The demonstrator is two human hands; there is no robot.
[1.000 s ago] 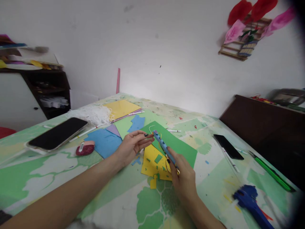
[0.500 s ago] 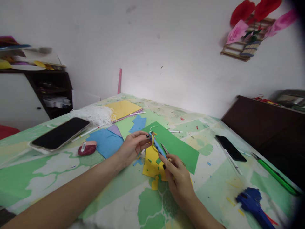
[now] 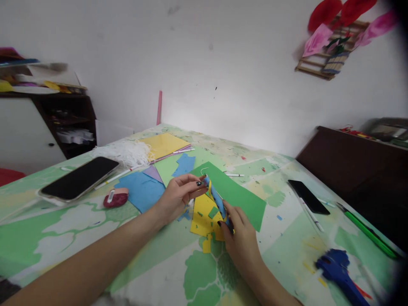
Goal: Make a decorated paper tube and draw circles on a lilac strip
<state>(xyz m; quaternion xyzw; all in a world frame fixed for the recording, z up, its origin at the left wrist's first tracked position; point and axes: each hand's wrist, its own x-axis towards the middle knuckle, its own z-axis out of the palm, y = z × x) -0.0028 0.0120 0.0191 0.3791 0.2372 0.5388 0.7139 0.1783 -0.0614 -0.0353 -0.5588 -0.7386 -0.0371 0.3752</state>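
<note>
A slim blue paper roll (image 3: pixel 218 200) with a narrow yellow strip (image 3: pixel 209 187) around it slants between my hands, above the coloured sheets. My left hand (image 3: pixel 178 193) pinches its upper end, where a thin white thread-like bit sticks out. Around the lower end, the fingers of my right hand (image 3: pixel 240 236) are closed. Beneath lie a green sheet (image 3: pixel 250 202) and a yellow sheet (image 3: pixel 198 223) strewn with small green cuttings. Blue scraps (image 3: pixel 184 215) are beside my left fingers. My right hand covers part of the yellow sheet.
To the left are a phone (image 3: pixel 79 177), a dark red and pink case (image 3: pixel 116 198), blue paper (image 3: pixel 140 193) and shredded white paper (image 3: pixel 127 154). On the right lie a dark phone (image 3: pixel 307 196), a green cutter (image 3: pixel 369 233) and a blue glue gun (image 3: pixel 339 270).
The blue roll has turned steeper, with the yellow strip lying closer along it. My right hand has shifted slightly down along the roll, and my left fingers have moved slightly right.
</note>
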